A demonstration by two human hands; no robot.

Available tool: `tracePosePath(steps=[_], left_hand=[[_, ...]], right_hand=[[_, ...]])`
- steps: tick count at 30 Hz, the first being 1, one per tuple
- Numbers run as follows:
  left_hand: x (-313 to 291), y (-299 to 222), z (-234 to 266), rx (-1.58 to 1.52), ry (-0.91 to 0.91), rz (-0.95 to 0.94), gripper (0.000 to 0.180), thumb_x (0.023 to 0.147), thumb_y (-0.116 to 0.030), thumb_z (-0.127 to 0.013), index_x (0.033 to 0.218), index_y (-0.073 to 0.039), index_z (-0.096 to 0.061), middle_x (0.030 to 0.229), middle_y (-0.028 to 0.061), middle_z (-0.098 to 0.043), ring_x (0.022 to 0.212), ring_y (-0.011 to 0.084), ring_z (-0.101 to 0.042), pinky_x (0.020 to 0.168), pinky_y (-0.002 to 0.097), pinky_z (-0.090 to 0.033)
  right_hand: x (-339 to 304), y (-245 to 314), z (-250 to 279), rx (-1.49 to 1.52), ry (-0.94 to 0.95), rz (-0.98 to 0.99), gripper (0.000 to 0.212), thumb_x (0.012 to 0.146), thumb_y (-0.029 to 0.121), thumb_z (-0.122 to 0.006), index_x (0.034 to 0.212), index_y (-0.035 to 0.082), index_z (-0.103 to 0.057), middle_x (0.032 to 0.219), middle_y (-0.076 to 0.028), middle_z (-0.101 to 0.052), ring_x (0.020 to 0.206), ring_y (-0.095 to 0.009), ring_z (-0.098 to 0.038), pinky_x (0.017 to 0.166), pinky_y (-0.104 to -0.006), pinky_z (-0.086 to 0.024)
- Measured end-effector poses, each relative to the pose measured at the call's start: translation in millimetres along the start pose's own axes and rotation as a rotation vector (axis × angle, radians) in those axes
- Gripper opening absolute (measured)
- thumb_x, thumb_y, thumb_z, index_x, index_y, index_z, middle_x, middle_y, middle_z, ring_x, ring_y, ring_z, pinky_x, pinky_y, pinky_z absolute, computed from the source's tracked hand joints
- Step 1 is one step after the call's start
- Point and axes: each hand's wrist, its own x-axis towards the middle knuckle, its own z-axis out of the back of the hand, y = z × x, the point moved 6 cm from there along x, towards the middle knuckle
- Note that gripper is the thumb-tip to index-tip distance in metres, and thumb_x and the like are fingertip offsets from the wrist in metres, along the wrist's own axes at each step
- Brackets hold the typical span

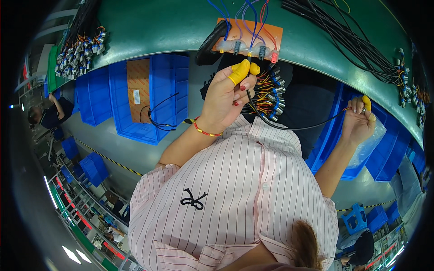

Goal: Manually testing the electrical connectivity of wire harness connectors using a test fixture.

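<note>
My left hand [228,92], with yellow finger cots on thumb and finger, pinches one end of a black cable [294,129] at the front edge of an orange board [271,34]. That cable end meets a small yellow piece on the board; whether it is plugged in, I cannot tell. The board carries a row of glued-down connectors with blue, purple and red wires. From there the cable sags across to my right hand [358,122], whose closed fingers grip its other end, where thin orange wires show. Below the board hangs a bundle of metal connectors [275,97] with orange and yellow wires.
The green bench [158,27] spans the far side. More cable bundles lie on it, with connector ends [81,52] over its left edge and others [409,88] at right. Blue bins [153,90] stand beneath. A black object [211,45] touches the board. People work farther off.
</note>
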Motion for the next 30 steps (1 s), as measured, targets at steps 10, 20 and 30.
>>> tracePosePath(steps=[10, 20, 30], left_hand=[[9, -9, 4, 0.155, 0.062, 0.022, 0.037, 0.102, -0.028, -0.042, 0.108, 0.006, -0.056, 0.070, 0.0011, -0.050, 0.045, 0.0014, -0.035, 0.040, 0.0160, -0.034], [8, -1, 1, 0.259, -0.043, -0.143, 0.029, 0.102, -0.028, -0.044, 0.094, -0.003, -0.056, 0.061, -0.0020, -0.045, 0.042, 0.0026, -0.032, 0.039, 0.0176, -0.029], [-27, 27, -6, 0.484, 0.042, -0.011, 0.034, 0.100, -0.032, -0.048, 0.093, 0.000, -0.059, 0.055, 0.0024, -0.046, 0.041, 0.0070, -0.040, 0.039, 0.0200, -0.037]], right_hand=[[-4, 3, -15, -0.051, 0.035, 0.034, 0.016, 0.074, 0.018, -0.049, 0.068, 0.007, -0.039, 0.066, -0.006, -0.036, 0.066, -0.016, -0.032, 0.066, -0.0297, -0.028], [-15, 19, -14, -0.025, -0.029, 0.104, 0.019, 0.079, 0.017, -0.047, 0.066, 0.008, -0.035, 0.066, -0.004, -0.032, 0.063, -0.014, -0.028, 0.063, -0.0291, -0.026], [-10, 62, -7, -0.086, -0.008, 0.163, 0.019, 0.074, 0.018, -0.051, 0.070, 0.007, -0.037, 0.068, -0.005, -0.034, 0.065, -0.016, -0.031, 0.067, -0.0305, -0.027]])
